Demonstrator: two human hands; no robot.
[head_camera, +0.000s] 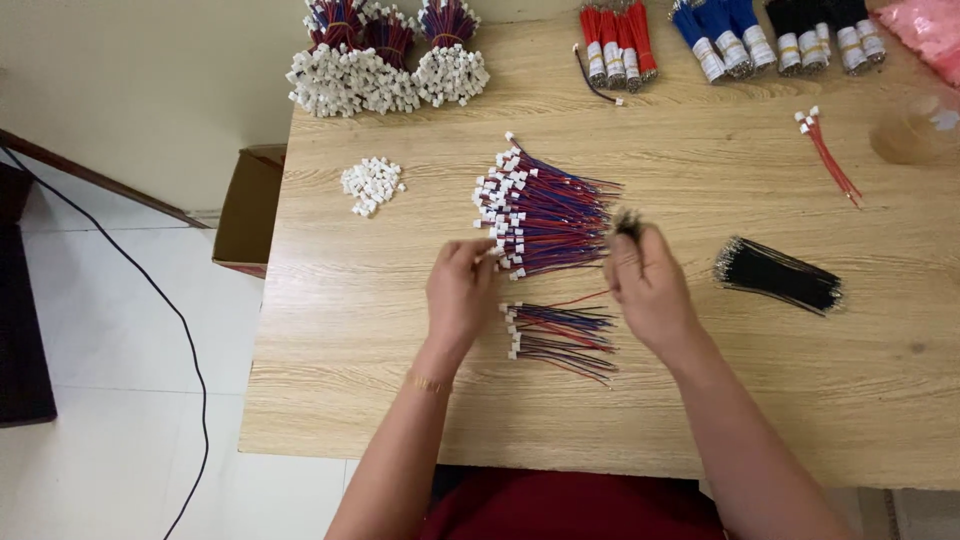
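Observation:
My left hand (458, 290) pinches a white connector at the near left edge of a large fan of red, blue and black wire leads (545, 212) on the wooden table (350, 330). My right hand (648, 285) grips a small bunch of black wires (628, 222) at the fan's right end. Between my hands lies a smaller set of finished leads (560, 340) with white connectors on the left.
A pile of loose white connectors (371, 184) lies left of the fan. Black wires (780, 275) lie to the right, a few red leads (828, 152) farther back. Bundled wires line the far edge. A cardboard box (248, 215) stands off the table's left edge.

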